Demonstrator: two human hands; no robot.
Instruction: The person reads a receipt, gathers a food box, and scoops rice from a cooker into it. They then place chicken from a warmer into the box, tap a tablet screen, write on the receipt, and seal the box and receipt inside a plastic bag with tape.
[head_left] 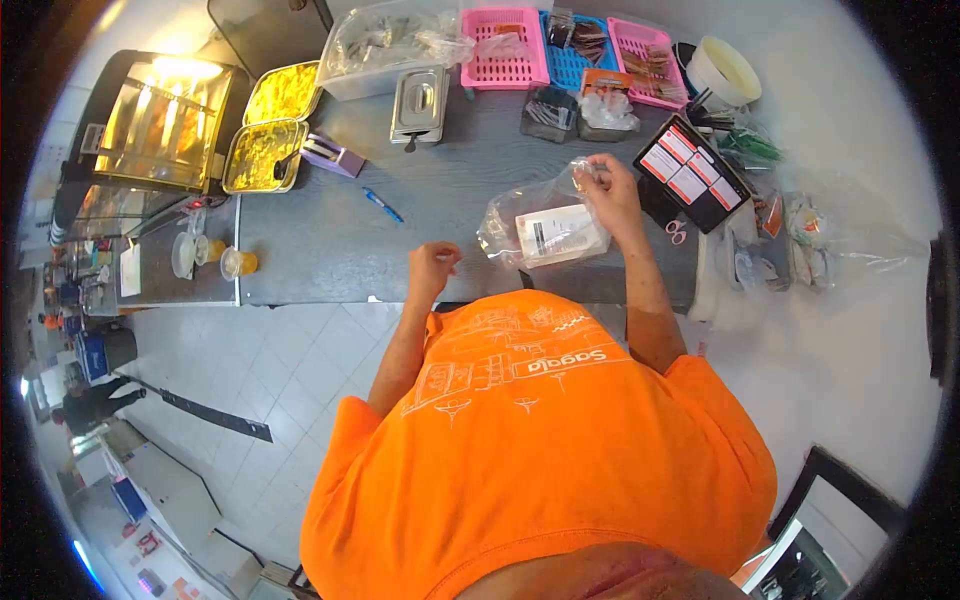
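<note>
A clear plastic bag [504, 222] lies on the grey table with a white box [556, 236] inside it; a printed label shows on the box. My right hand [608, 190] pinches the bag's upper edge at its right side. To the left of the bag, my left hand [433, 268] hovers by the table's front edge, touching nothing, its fingers curled together. A blue pen [383, 205] lies on the table beyond my left hand.
Yellow food trays [262, 157], a purple tape dispenser [333, 157] and lidded cups [238, 264] stand left. Along the back are a steel container [418, 104] and baskets [503, 48]. A tablet [693, 173] and scissors [676, 232] are right. A person [92, 403] is far left.
</note>
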